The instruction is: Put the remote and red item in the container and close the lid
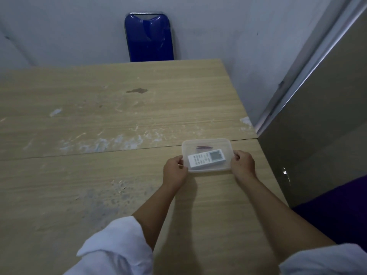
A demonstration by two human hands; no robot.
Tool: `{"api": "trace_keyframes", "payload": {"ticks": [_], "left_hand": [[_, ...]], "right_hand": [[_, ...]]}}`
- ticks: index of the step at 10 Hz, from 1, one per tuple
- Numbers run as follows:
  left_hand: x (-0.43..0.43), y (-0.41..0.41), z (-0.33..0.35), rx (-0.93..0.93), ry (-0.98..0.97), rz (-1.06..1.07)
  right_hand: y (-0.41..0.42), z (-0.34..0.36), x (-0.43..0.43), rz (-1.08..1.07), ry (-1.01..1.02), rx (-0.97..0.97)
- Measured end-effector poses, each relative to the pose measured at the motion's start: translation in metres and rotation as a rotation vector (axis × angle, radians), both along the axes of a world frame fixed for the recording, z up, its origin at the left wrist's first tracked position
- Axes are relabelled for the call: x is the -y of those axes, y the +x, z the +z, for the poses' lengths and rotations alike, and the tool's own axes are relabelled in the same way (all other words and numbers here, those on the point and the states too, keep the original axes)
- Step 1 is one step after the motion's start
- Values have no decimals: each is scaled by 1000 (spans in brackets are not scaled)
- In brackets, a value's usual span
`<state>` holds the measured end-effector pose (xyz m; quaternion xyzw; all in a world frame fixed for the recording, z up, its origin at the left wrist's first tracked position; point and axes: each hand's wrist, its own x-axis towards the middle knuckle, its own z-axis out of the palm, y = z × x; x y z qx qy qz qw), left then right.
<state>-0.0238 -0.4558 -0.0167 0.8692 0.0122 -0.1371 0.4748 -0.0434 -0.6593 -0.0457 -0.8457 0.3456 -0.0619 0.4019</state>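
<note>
A clear plastic container (206, 142) sits on the wooden table toward the right side, with its see-through lid on top. Inside lie a white remote (206, 158) with a small screen and, behind it, a thin red item (203, 147). My left hand (175, 171) grips the container's left end. My right hand (243, 164) grips its right end. Both thumbs press on the lid's edges.
The wooden table (99, 126) has worn white scuffs and a dark stain (137, 90). A blue chair back (148, 36) stands against the wall beyond the far edge. A grey panel (317, 126) rises close on the right, with purple fabric (341, 211) below it.
</note>
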Motion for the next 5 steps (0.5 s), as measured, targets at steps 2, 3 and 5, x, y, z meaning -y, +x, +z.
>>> {"api": "trace_keyframes", "payload": {"ticks": [2,3,5], "left_hand": [[3,3,-7,-24,3,1],[-3,4,-4,-80,21,-12],[-28,-1,12,-56,35,-35]], "right_hand": [[5,-4,4,2,2,-7],[0,9,-1,23,-15,-44],[-16,34,-23,88,-168,-48]]}}
